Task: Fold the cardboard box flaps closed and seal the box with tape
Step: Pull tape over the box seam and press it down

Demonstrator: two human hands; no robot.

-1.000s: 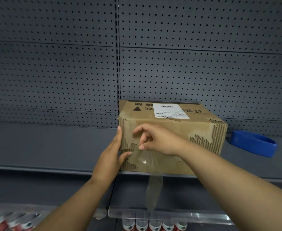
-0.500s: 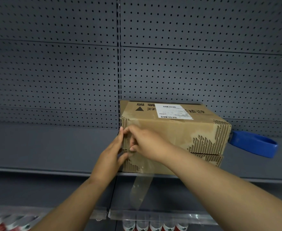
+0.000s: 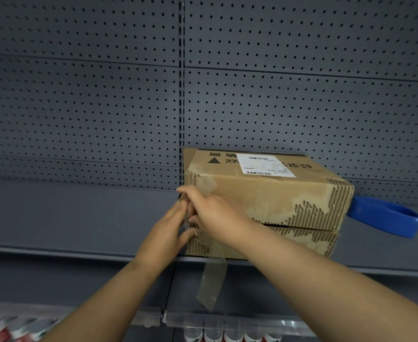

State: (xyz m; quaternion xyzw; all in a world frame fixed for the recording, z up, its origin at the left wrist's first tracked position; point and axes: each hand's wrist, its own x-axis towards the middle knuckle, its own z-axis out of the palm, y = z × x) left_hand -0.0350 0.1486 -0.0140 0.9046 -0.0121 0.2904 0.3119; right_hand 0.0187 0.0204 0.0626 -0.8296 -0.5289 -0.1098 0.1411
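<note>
A worn cardboard box with a white shipping label stands on a grey shelf, its flaps closed along a seam on the front face. A strip of clear tape hangs from the box's front left corner below the shelf edge. My left hand rests against that corner. My right hand pinches the tape's upper end at the same corner, fingers touching the left hand.
A blue tape dispenser lies on the shelf right of the box. Grey pegboard forms the back wall. Several bottles with red labels stand on the lower shelf.
My right hand slid left along the front face to the box's left corner, dragging the tape with it. The box's right side now shows more.
</note>
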